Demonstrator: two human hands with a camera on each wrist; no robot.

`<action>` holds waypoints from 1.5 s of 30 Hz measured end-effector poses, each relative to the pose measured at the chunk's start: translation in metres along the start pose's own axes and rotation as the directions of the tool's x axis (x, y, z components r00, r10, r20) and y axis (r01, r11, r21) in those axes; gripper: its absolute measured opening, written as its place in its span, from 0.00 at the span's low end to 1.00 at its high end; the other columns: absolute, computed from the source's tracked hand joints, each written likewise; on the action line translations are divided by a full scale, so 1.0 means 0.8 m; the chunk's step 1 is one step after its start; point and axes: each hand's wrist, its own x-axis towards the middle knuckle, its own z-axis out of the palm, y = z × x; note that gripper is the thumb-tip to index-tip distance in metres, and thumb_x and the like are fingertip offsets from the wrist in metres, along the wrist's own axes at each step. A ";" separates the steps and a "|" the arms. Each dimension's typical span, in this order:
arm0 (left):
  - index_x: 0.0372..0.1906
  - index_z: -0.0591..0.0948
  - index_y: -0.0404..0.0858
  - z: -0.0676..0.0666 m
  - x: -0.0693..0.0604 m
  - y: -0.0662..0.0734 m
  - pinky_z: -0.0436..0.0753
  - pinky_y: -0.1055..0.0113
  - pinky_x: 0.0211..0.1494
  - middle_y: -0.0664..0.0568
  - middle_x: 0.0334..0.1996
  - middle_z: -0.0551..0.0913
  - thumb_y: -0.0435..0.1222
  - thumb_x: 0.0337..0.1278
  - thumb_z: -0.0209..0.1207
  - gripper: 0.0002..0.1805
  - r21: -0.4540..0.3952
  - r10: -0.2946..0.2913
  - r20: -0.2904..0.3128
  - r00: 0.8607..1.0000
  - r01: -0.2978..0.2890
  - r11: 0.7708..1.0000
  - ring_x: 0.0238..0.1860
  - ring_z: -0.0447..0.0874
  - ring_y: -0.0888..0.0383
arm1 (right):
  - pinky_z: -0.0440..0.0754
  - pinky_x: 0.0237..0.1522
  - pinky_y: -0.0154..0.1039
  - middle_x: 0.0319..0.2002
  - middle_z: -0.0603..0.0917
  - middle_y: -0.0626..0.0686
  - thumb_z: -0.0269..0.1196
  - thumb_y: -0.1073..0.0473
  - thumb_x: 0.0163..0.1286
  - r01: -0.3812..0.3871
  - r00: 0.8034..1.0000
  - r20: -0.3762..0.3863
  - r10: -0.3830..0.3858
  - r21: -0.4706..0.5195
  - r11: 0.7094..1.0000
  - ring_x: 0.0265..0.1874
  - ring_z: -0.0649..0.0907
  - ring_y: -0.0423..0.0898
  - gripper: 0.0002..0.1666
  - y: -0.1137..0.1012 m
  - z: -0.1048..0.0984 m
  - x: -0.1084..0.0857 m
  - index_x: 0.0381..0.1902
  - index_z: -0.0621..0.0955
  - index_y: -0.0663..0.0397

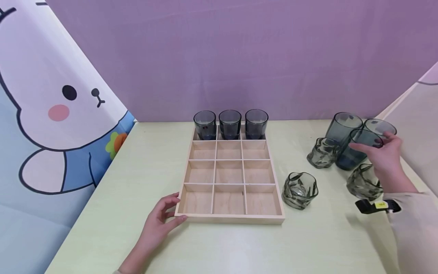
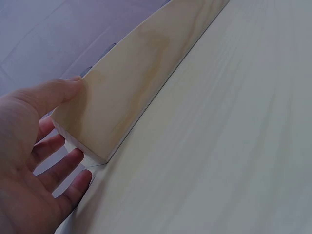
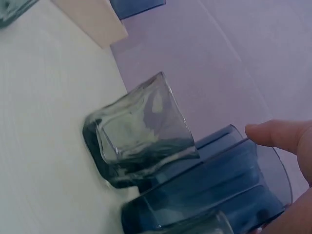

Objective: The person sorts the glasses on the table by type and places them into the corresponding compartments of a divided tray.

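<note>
A wooden tray [image 1: 230, 219] divided into square compartments lies on the table. My left hand [image 1: 163, 217] holds its near left corner, the thumb on the front wall and the fingers round the side, as the left wrist view [image 2: 34, 146] also has it. On the right, my right hand [image 1: 386, 154] spans the upper part of a tall blue-grey glass [image 1: 350, 154], thumb at its rim; the far fingers are partly hidden. Two more tall glasses, one at the left [image 1: 337, 127] and one at the right [image 1: 376, 123], stand behind it. A short wavy glass [image 3: 141, 131] is close beside them.
Three dark glasses, left [image 1: 205, 127], middle [image 1: 230, 127] and right [image 1: 256, 127], stand in the tray's back row. One wavy glass [image 1: 299, 192] is right of the tray, another [image 1: 364, 182] under my right forearm. A purple cloth [image 1: 239, 57] hangs behind the table.
</note>
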 end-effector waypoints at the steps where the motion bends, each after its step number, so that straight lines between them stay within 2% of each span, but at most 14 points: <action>1: 0.52 0.74 0.27 0.000 0.000 0.000 0.83 0.70 0.48 0.35 0.63 0.72 0.20 0.47 0.70 0.25 0.003 -0.001 -0.001 1.000 0.001 1.000 0.57 0.78 0.64 | 0.65 0.48 0.21 0.49 0.54 0.37 0.72 0.64 0.61 -0.003 1.000 0.000 0.003 0.022 1.000 0.56 0.59 0.34 0.57 0.001 0.001 0.001 0.72 0.44 0.49; 3: 0.52 0.75 0.28 0.000 0.000 0.000 0.83 0.70 0.48 0.35 0.63 0.72 0.20 0.47 0.70 0.25 0.010 -0.004 -0.001 1.000 0.004 1.000 0.57 0.78 0.63 | 0.65 0.46 0.21 0.49 0.55 0.38 0.73 0.64 0.60 -0.006 1.000 -0.005 0.006 0.026 1.000 0.52 0.59 0.33 0.55 0.002 0.002 0.002 0.70 0.46 0.49; 6: 0.52 0.75 0.28 0.000 0.000 0.001 0.83 0.71 0.47 0.35 0.63 0.72 0.21 0.47 0.70 0.25 0.016 -0.008 -0.002 1.000 0.008 1.000 0.57 0.78 0.63 | 0.65 0.53 0.21 0.56 0.55 0.38 0.73 0.61 0.61 -0.025 1.000 -0.011 0.025 -0.012 1.000 0.61 0.59 0.38 0.56 0.003 0.004 0.003 0.70 0.45 0.48; 8: 0.52 0.75 0.28 0.000 0.000 0.001 0.83 0.71 0.48 0.35 0.63 0.72 0.20 0.47 0.70 0.25 0.019 -0.010 -0.004 1.000 0.011 1.000 0.56 0.78 0.62 | 0.61 0.60 0.22 0.62 0.53 0.40 0.72 0.59 0.62 -0.039 0.999 -0.011 0.039 -0.052 0.998 0.68 0.55 0.42 0.57 0.003 0.006 0.004 0.71 0.43 0.48; 12: 0.52 0.75 0.28 0.000 0.000 0.001 0.83 0.71 0.48 0.35 0.64 0.72 0.20 0.46 0.70 0.25 0.023 -0.017 -0.007 1.000 0.018 1.000 0.55 0.79 0.62 | 0.57 0.66 0.25 0.66 0.49 0.42 0.70 0.56 0.65 -0.050 0.999 -0.006 0.050 -0.093 0.994 0.72 0.49 0.43 0.57 0.004 0.008 0.006 0.72 0.41 0.48; 17: 0.52 0.75 0.29 0.001 0.000 0.002 0.83 0.70 0.48 0.36 0.64 0.72 0.21 0.46 0.70 0.25 0.020 -0.035 -0.009 0.999 0.035 0.999 0.55 0.79 0.62 | 0.60 0.64 0.25 0.59 0.52 0.38 0.70 0.55 0.65 -0.032 0.999 -0.011 0.031 -0.129 0.991 0.70 0.53 0.45 0.57 0.006 0.009 0.006 0.73 0.41 0.49; 22: 0.52 0.75 0.29 0.002 -0.001 0.001 0.83 0.70 0.48 0.36 0.64 0.72 0.21 0.47 0.70 0.25 0.019 -0.039 -0.011 0.999 0.039 0.999 0.56 0.78 0.61 | 0.63 0.59 0.24 0.49 0.52 0.32 0.71 0.56 0.63 -0.003 1.000 -0.022 0.000 -0.148 0.989 0.62 0.59 0.38 0.58 0.010 0.007 0.006 0.73 0.41 0.51; 24: 0.52 0.75 0.28 0.003 -0.002 0.001 0.83 0.70 0.48 0.36 0.64 0.72 0.21 0.47 0.70 0.25 0.019 -0.038 -0.012 0.999 0.039 0.999 0.56 0.78 0.61 | 0.62 0.61 0.24 0.56 0.54 0.36 0.70 0.56 0.64 -0.003 1.000 -0.020 0.000 -0.146 0.989 0.65 0.59 0.40 0.58 0.010 0.007 0.007 0.74 0.41 0.51; 27: 0.52 0.75 0.28 0.003 -0.003 0.001 0.83 0.71 0.48 0.36 0.64 0.72 0.21 0.47 0.70 0.25 0.017 -0.041 -0.018 0.999 0.042 0.999 0.56 0.78 0.62 | 0.59 0.67 0.26 0.68 0.50 0.50 0.70 0.56 0.65 -0.006 1.000 -0.015 0.003 -0.153 0.988 0.71 0.53 0.45 0.59 0.011 0.008 0.008 0.75 0.39 0.53; 29: 0.52 0.75 0.28 0.003 -0.004 0.001 0.83 0.71 0.48 0.36 0.64 0.72 0.21 0.46 0.70 0.25 0.020 -0.039 -0.021 0.999 0.039 0.999 0.56 0.78 0.62 | 0.59 0.68 0.28 0.71 0.48 0.54 0.70 0.55 0.65 -0.001 1.000 -0.014 -0.001 -0.167 0.986 0.72 0.53 0.47 0.59 0.012 0.007 0.008 0.76 0.40 0.54; 34: 0.52 0.75 0.29 0.003 -0.005 0.000 0.82 0.71 0.48 0.36 0.63 0.73 0.21 0.47 0.71 0.25 0.025 -0.031 -0.024 0.999 0.032 0.999 0.56 0.78 0.62 | 0.69 0.58 0.25 0.57 0.60 0.36 0.71 0.54 0.63 0.022 0.999 -0.028 -0.029 -0.205 0.979 0.63 0.65 0.44 0.59 0.014 0.004 0.008 0.78 0.45 0.55; 39: 0.52 0.75 0.29 0.004 -0.005 -0.001 0.83 0.69 0.48 0.36 0.64 0.73 0.22 0.47 0.71 0.25 0.020 -0.033 -0.024 0.999 0.034 0.999 0.58 0.78 0.62 | 0.71 0.45 0.18 0.55 0.63 0.35 0.73 0.60 0.60 0.016 0.998 -0.057 -0.024 -0.133 0.991 0.50 0.67 0.32 0.59 0.010 0.003 0.008 0.78 0.49 0.51; 42: 0.52 0.75 0.29 0.004 -0.006 -0.001 0.83 0.69 0.48 0.36 0.63 0.73 0.22 0.47 0.71 0.25 0.017 -0.028 -0.024 0.999 0.029 0.999 0.58 0.78 0.61 | 0.72 0.39 0.16 0.48 0.64 0.35 0.75 0.66 0.56 0.034 0.996 -0.084 -0.034 -0.007 0.999 0.44 0.67 0.30 0.59 0.003 0.001 0.006 0.77 0.53 0.49; 45: 0.52 0.75 0.29 0.004 -0.005 0.000 0.82 0.70 0.48 0.36 0.63 0.73 0.21 0.48 0.70 0.25 0.021 -0.019 -0.022 1.000 0.020 1.000 0.57 0.78 0.62 | 0.72 0.39 0.15 0.47 0.65 0.36 0.76 0.69 0.53 0.059 0.992 -0.116 -0.049 0.090 0.994 0.45 0.68 0.31 0.59 -0.006 -0.001 0.003 0.76 0.56 0.48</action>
